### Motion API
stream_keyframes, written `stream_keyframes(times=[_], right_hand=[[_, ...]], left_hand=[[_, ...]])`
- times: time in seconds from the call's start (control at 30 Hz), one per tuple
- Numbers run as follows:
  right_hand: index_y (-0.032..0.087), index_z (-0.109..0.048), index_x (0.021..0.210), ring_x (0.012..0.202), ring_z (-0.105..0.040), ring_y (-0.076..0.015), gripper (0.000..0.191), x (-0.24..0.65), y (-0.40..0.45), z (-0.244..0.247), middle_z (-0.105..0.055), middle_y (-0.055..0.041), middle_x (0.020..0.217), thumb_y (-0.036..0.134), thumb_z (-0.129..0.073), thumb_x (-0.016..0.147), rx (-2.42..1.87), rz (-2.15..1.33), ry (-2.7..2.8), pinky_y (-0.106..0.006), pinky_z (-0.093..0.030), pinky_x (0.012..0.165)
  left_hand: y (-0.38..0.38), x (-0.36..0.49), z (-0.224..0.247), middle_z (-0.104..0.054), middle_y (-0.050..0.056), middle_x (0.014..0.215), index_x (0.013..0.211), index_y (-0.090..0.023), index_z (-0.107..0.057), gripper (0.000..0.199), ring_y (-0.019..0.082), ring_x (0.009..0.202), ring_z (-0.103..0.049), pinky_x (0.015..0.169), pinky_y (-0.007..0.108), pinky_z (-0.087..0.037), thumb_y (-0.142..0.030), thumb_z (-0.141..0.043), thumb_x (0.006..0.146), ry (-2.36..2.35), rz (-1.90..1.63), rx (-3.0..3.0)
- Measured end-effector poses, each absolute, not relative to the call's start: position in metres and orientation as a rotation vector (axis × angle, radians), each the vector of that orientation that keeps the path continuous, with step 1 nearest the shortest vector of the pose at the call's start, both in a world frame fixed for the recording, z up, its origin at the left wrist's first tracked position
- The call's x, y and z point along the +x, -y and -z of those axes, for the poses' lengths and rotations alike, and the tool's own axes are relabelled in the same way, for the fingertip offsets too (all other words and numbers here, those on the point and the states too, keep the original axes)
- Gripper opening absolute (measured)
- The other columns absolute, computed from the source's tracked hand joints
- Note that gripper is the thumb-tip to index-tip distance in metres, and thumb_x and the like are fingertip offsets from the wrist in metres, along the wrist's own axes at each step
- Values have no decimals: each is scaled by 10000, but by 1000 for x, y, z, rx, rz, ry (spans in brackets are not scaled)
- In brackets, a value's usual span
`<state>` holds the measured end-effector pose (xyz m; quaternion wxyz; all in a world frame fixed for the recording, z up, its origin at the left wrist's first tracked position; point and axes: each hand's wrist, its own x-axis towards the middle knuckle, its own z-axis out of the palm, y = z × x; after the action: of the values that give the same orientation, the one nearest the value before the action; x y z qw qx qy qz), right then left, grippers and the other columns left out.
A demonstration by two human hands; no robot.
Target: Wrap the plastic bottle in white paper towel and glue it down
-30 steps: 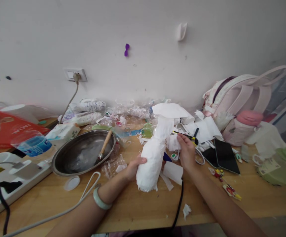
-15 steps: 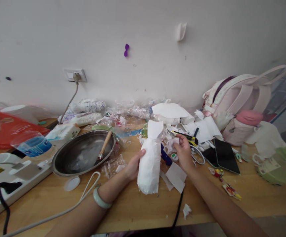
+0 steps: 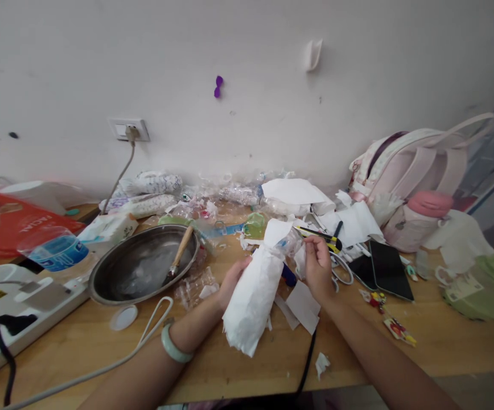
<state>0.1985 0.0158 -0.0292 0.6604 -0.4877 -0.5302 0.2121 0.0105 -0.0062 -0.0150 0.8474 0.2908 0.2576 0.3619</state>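
A plastic bottle wrapped in white paper [image 3: 253, 299] is tilted over the middle of the table, its clear neck showing at the upper right beside a loose paper flap [image 3: 278, 232]. My left hand [image 3: 233, 280] grips its left side, the fingers partly hidden behind it. By the bottle's neck, my right hand [image 3: 317, 263] has its fingers pinched on a small piece of white paper [image 3: 300, 262]. Below lie cut paper pieces [image 3: 304, 306] and a dark blue object [image 3: 288, 276], partly covered.
A metal bowl [image 3: 144, 265] with a wooden-handled brush [image 3: 182, 248] stands left, near a power strip [image 3: 29, 330]. Behind are plastic bottles [image 3: 238, 195]. A yellow-black cutter [image 3: 332, 242], tablet [image 3: 390, 270], pink bottle [image 3: 420, 222] and backpack [image 3: 418, 159] are right.
The wrapped bottle has tilted, its base moving down and left and its top to the right, exposing the clear neck. My right hand has shifted slightly, still with the paper piece.
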Motion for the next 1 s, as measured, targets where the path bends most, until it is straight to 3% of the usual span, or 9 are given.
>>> stream_keyframes(times=[0.17, 0.33, 0.47, 0.6, 0.87, 1.0], right_hand=[[224, -508, 970, 790, -516, -172, 194, 197, -7, 31, -545, -22, 885, 368, -455, 851, -1107, -493, 1234, -309, -418, 745], [228, -499, 984, 909, -530, -184, 147, 196, -1, 30, -558, -43, 945, 297, -461, 860, -1007, -348, 1393, -340, -415, 844], [248, -493, 964, 915, -552, -184, 106, 195, 0, 30, -571, -40, 930, 246, -482, 859, -860, -258, 1442, -347, -438, 829], [262, -482, 964, 887, -578, -187, 132, 194, 1, 33, -589, -42, 930, 181, -467, 861, -759, -151, 1511, -360, -470, 779], [262, -493, 962, 890, -562, -189, 150, 195, 1, 30, -575, -41, 913, 162, -418, 877, -763, -110, 1484, -359, -456, 776], [242, -519, 868, 743, -549, -171, 105, 197, 6, 29, -561, -27, 801, 222, -416, 867, -820, -257, 1488, -317, -445, 679]], left_hand=[[9, 15, 17, -708, 71, 710, 875, -104, -696, 440, 220, 621, -635, 625, 309, -469, -446, -436, 780, -536, -689, 677], [11, 17, 26, -717, 90, 756, 908, -92, -680, 515, 202, 652, -645, 680, 295, -479, -560, -516, 768, -603, -677, 539], [12, 18, 28, -713, 94, 752, 926, -94, -663, 456, 194, 664, -647, 678, 277, -471, -498, -640, 717, -613, -714, 516], [14, 22, 23, -710, 57, 757, 1092, -144, -602, 523, 187, 607, -632, 642, 285, -464, -422, -720, 665, -627, -827, 583], [16, 26, 20, -707, 66, 757, 1138, -140, -581, 505, 206, 619, -639, 654, 305, -462, -413, -665, 721, -628, -844, 596], [13, 23, 22, -711, 74, 756, 1052, -122, -620, 433, 201, 625, -643, 649, 294, -466, -409, -649, 728, -658, -825, 562]])
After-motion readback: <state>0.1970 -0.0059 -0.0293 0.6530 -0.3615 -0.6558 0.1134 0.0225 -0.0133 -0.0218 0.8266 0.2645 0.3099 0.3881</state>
